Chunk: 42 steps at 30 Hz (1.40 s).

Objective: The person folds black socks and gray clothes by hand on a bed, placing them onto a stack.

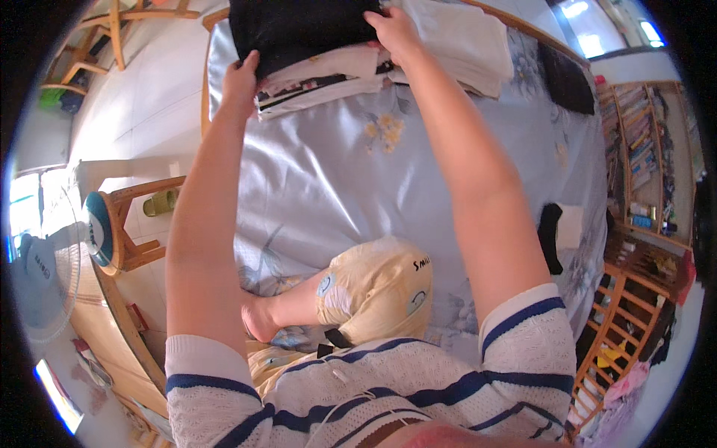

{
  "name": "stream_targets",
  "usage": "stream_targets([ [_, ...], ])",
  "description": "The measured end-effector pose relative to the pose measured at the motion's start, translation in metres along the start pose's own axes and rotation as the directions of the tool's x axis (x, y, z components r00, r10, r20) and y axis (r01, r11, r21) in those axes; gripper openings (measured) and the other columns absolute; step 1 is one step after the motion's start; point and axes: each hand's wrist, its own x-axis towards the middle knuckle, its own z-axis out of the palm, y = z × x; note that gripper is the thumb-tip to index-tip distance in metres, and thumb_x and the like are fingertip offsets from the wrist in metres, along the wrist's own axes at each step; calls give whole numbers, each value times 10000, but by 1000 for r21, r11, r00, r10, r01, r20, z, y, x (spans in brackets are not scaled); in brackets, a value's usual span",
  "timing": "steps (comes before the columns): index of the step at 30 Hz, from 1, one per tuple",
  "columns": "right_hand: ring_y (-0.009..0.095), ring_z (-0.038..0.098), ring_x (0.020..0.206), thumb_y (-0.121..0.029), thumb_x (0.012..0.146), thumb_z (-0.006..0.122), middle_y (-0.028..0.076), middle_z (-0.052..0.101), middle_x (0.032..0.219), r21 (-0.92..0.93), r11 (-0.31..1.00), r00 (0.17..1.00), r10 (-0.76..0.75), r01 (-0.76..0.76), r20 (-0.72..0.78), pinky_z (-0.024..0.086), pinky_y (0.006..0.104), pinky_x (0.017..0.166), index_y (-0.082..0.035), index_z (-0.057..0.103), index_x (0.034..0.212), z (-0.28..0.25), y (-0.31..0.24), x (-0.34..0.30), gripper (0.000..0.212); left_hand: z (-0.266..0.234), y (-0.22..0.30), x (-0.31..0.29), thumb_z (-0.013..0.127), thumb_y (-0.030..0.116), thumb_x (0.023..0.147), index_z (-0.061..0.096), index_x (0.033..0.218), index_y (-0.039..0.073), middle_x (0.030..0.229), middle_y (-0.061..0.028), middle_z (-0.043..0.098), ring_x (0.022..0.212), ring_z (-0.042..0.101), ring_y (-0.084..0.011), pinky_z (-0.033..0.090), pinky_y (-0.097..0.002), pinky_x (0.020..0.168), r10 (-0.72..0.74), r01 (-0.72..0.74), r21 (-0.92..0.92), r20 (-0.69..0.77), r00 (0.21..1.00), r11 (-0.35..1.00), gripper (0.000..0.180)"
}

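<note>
Both my arms reach out to the far edge of the bed, where a black folded garment (306,30) lies on top of a stack of folded clothes (321,81). My left hand (242,81) grips the near left corner of the black garment, thumb uppermost. At its right edge, the fingers of my right hand (393,31) are closed on the cloth. White, black and patterned layers show below it in the stack. Right beside this stack lies a pile of white folded clothes (467,45). The far side of the black garment is cut off by the picture's edge.
I sit on a bed with a shiny pale blue flowered sheet (328,172), one bent leg in front. Black and white small cloths (560,231) lie at right, a dark cloth (565,77) farther off. Left are a wooden stool (127,228) and a fan (45,280); right, a bookshelf (635,157).
</note>
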Motion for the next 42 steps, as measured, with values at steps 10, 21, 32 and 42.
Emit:
stream_targets([
  [10,166,569,775,-200,825,604,75,568,972,-15,999,998,-51,50,-45,494,294,613,8,530,1038,-51,41,3,306,12,4,-23,659,233,808,403,1241,-18,1060,-139,550,935,550,-200,509,-293,723,-31,32,-61,22,999,998,562],
  [21,252,603,875,-147,749,607,135,634,934,-113,930,679,170,-351,-714,460,327,773,-29,599,954,-326,197,-295,236,-143,-161,-210,578,58,824,480,1182,4,1106,-86,537,965,521,-172,430,-303,861,-23,-118,419,317,948,900,375],
  [32,367,498,1100,-280,760,542,193,522,1183,-14,8,16,381,-1000,-924,403,476,911,-64,493,1208,-440,242,-570,499,-157,-207,-336,393,72,871,529,1107,12,1037,-172,572,991,526,-322,403,-387,886,-10,-437,645,567,823,627,279],
  [42,256,525,879,-224,767,510,166,570,994,275,922,641,387,-271,-663,428,346,798,63,424,1241,-380,173,-471,561,-119,-169,-337,456,14,806,511,1136,7,1115,-154,555,1049,525,-292,421,-374,898,34,-578,589,683,730,564,335],
])
